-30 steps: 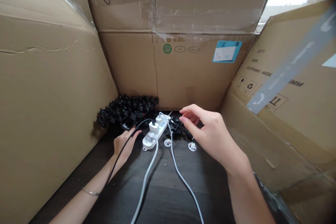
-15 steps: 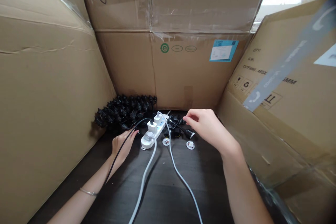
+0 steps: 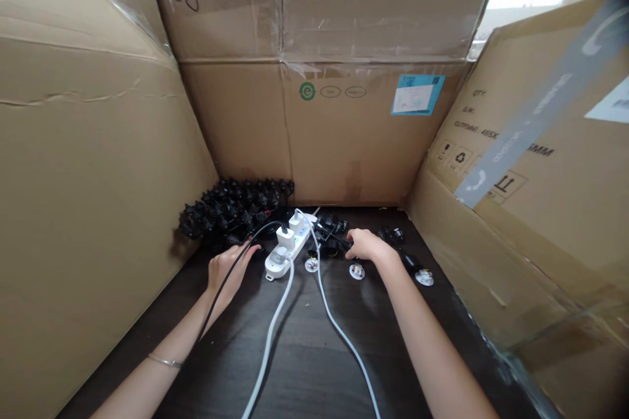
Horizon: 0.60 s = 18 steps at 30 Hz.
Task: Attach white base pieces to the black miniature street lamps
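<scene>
Limp black cord (image 3: pixel 222 292) at the white power strip (image 3: pixel 295 249)

My left hand (image 3: pixel 228 275) curls just left of the strip, the light cord across it (hold unclear from here). My right hand (image 3: pixel 371 249) touches a black plug (image 3: pixel 341 243); I cannot tell whether those fingers grasp it. I'd take the stiff plug body, not the cord. Cardboard walls (image 3: pixel 344 144) hem the far side.

Heaped parts (image 3: pixel 230 213) left of power strip (image 3: pixel 289 245); discs (image 3: pixel 356 271) right.
</scene>
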Each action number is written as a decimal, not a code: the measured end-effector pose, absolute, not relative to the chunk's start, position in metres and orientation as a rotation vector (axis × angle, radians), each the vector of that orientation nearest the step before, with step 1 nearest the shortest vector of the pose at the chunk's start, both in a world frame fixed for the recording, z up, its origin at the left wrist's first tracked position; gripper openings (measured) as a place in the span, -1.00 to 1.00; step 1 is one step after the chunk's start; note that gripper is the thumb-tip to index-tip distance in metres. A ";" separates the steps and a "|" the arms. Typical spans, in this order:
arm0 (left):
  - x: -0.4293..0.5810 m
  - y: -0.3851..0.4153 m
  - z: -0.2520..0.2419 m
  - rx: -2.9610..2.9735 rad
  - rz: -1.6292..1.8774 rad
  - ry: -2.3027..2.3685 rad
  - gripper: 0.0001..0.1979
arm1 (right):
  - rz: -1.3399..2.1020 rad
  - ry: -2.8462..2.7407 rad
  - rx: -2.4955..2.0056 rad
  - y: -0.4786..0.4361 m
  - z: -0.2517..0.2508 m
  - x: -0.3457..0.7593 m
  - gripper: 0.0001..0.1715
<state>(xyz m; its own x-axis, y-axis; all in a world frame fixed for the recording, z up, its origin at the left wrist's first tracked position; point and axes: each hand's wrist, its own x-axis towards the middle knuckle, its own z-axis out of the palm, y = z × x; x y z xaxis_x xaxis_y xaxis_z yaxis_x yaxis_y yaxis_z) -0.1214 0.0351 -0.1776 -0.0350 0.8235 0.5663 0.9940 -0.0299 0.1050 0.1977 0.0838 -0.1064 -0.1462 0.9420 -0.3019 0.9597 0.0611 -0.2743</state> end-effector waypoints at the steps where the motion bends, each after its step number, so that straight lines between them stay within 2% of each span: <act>1: -0.122 0.034 -0.177 -1.917 -0.709 -1.910 -0.68 | -0.646 2.249 2.021 0.085 -0.109 0.198 -0.66; 10: -0.125 0.019 -0.169 -1.985 -0.784 -1.851 -0.67 | -0.638 2.238 2.050 0.091 -0.119 0.199 -0.70; 18: -0.135 0.003 -0.146 -1.923 -0.861 -1.911 -0.56 | -0.654 2.433 2.136 0.088 -0.109 0.208 -0.72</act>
